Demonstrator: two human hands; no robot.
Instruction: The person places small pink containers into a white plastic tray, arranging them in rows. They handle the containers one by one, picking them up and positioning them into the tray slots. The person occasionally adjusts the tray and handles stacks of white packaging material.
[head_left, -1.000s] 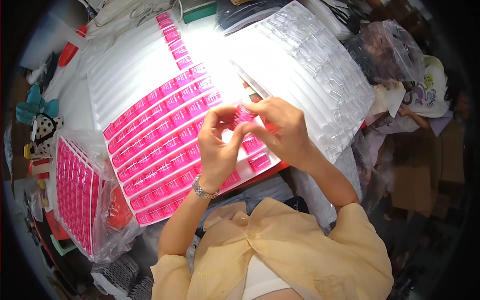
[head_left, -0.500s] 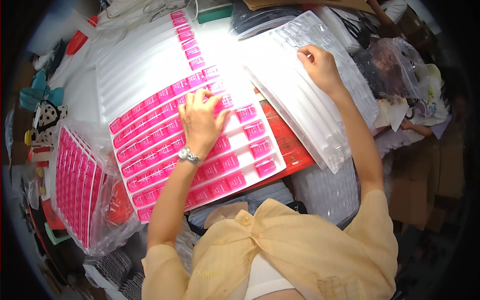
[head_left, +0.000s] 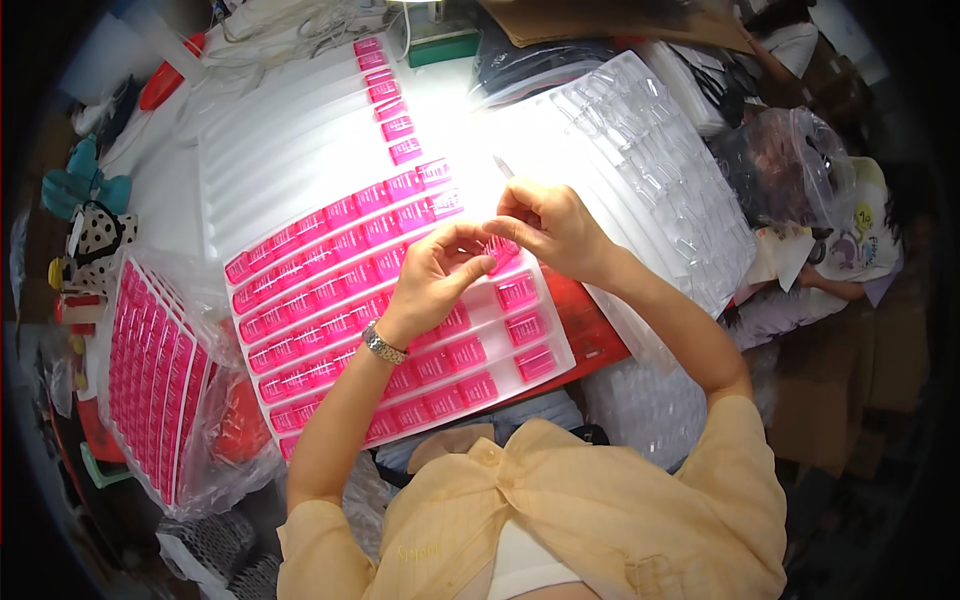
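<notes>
A white tray [head_left: 560, 345] holds rows of small pink rectangular packs [head_left: 330, 300] with light print. My left hand [head_left: 440, 280], with a metal watch at its wrist, is above the tray's right part. Its thumb and fingertips curl close together beside a pink pack [head_left: 502, 252]; whether they grip it or it sits in its slot, I cannot tell. My right hand [head_left: 555, 230] is closed in a pinch just right of that pack, and its fingertips nearly meet the left ones. What lies inside either pinch is hidden.
Clear moulded plastic pieces [head_left: 640, 150] lie on a pale stack at the right. Another stack of pink-filled trays [head_left: 150, 390] stands in clear plastic wrap at the left. Behind are cables [head_left: 290, 30] and a green-edged box [head_left: 445, 48]. Another person's arm [head_left: 835, 285] shows at the right.
My right hand has come left and down from the clear pieces to beside my left hand. My left hand has slid right and nearer. The whole view has shifted slightly.
</notes>
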